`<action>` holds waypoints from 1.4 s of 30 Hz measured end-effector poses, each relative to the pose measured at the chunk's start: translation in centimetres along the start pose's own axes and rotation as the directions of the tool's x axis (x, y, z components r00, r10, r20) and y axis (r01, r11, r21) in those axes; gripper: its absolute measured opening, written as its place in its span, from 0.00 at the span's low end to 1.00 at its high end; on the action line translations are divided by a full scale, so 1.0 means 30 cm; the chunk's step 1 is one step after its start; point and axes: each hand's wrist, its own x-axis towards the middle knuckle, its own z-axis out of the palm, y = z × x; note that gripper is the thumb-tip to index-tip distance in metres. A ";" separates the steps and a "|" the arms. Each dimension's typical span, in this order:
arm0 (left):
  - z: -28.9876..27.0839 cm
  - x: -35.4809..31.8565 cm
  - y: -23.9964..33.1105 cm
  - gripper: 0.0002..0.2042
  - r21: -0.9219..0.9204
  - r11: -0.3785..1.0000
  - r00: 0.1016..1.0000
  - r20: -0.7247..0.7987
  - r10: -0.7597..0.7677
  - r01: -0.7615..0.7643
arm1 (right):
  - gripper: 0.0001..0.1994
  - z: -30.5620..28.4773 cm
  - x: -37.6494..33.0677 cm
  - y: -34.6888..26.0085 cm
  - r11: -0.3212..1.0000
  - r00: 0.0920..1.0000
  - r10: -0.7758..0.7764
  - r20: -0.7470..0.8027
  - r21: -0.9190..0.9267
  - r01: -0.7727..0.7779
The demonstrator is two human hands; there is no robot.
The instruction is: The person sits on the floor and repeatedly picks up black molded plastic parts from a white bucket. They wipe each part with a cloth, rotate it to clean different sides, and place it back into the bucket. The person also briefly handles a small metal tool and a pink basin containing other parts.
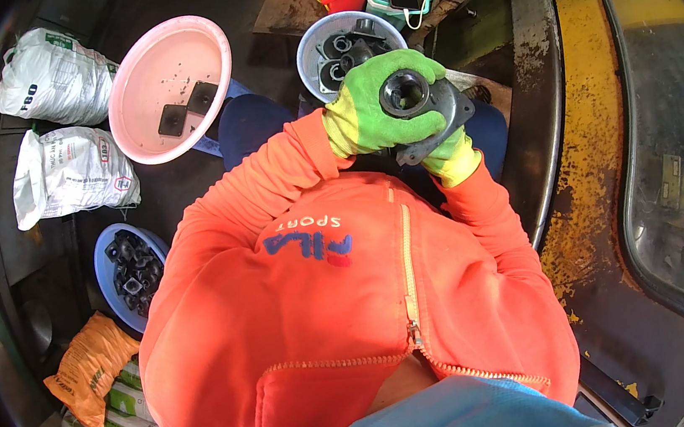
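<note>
Both gloved hands (385, 107) around casting (423, 107); grey bowl (308, 53) of castings.

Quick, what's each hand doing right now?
Left hand: closed around the dark metal flange part.
Right hand: mostly hidden under the same part, supporting it.

Even, soft daylight, moderately bright; no hard shadows. Orange jacket (351, 297) saturated, almost glowing. Pink basin (146, 109) catches a mild sheen. Floor areas dim. Strong fisheye bend, black vignette at the corners. Centre sharp; rim detail soft, slightly smeared at the yellow machine (600, 184).
</note>
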 end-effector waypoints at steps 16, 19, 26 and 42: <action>-0.083 0.096 -0.067 0.26 -0.491 0.766 0.633 0.760 0.145 0.414 | 0.31 0.047 -0.025 -0.034 0.996 0.977 -0.015 0.212 0.094 -0.005; -0.142 0.166 -0.054 0.32 -0.315 0.937 0.687 0.715 0.127 0.154 | 0.31 0.046 0.014 -0.029 0.996 0.998 0.046 0.036 -0.078 -0.043; -0.025 0.061 -0.010 0.37 0.186 0.977 0.992 0.090 0.088 -0.103 | 0.22 0.050 0.020 0.040 0.903 0.966 0.076 -0.245 0.427 0.038; -0.026 0.026 -0.005 0.19 -0.229 0.973 0.979 0.190 0.073 -0.028 | 0.24 -0.049 -0.019 -0.023 0.991 0.974 -0.075 0.212 -0.089 0.096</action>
